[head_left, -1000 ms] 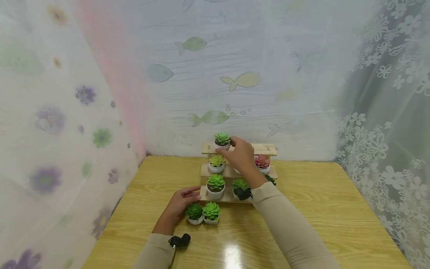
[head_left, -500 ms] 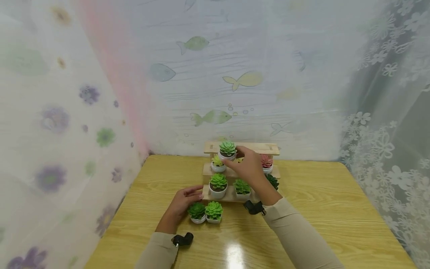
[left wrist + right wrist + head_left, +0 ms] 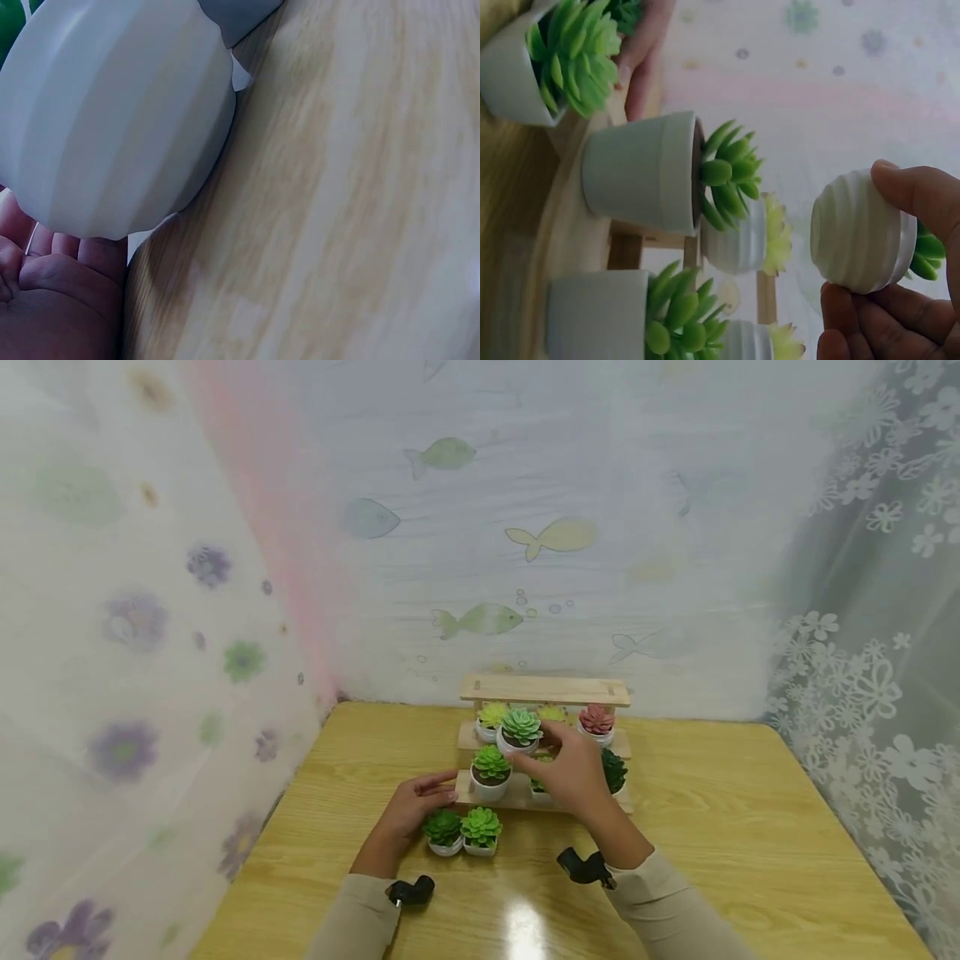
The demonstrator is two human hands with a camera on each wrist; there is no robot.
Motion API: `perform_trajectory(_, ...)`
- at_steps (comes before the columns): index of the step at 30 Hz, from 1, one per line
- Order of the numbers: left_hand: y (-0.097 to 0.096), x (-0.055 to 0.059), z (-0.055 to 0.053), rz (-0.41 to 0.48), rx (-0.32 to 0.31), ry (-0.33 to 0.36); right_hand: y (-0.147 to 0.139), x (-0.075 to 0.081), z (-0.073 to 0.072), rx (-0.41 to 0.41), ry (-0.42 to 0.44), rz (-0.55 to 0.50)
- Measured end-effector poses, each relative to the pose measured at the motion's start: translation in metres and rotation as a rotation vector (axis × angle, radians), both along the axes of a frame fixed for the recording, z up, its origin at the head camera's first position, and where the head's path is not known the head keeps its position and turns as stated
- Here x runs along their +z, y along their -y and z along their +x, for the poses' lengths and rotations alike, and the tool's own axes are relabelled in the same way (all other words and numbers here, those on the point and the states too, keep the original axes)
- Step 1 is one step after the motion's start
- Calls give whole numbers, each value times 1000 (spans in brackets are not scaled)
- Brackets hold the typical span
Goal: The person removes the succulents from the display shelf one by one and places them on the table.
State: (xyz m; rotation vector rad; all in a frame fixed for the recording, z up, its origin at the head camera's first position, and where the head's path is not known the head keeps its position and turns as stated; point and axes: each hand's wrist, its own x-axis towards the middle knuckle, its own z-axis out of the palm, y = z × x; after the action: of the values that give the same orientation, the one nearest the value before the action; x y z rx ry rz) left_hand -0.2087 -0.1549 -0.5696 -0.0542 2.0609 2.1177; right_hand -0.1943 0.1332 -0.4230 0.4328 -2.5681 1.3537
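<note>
My right hand (image 3: 581, 772) pinches a small white ribbed pot with a pale green artificial succulent (image 3: 521, 727), held above the tiered wooden plant stand (image 3: 546, 690). In the right wrist view, thumb and fingers press opposite sides of the ribbed pot (image 3: 859, 231). My left hand (image 3: 405, 814) rests its extended fingers against the left end of the stand's lowest shelf. Near it on the table, a dark green potted succulent (image 3: 444, 831) and a bright green one (image 3: 480, 831) stand side by side. A ribbed white pot (image 3: 112, 112) fills much of the left wrist view.
On the lowest shelf stand a green succulent (image 3: 491, 772), another partly behind my right hand, and a dark green one (image 3: 613, 770). The middle shelf bears yellow succulents (image 3: 492, 717) and a pink one (image 3: 597, 722). Printed curtains (image 3: 390, 610) hang behind the wooden table (image 3: 712, 827).
My right hand has lifted the pale green succulent off the top shelf and brought it down and toward me. My left hand stays at the stand's end. The head view has shifted slightly.
</note>
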Motion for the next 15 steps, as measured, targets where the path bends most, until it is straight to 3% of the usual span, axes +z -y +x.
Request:
perform_trajectory(5,2,2,0,-15,7,6,0,-6,15,-45,53,5)
perform_trajectory(15,0,4,0,-28,-24,-7,-5,-22,36,-62,98,-4)
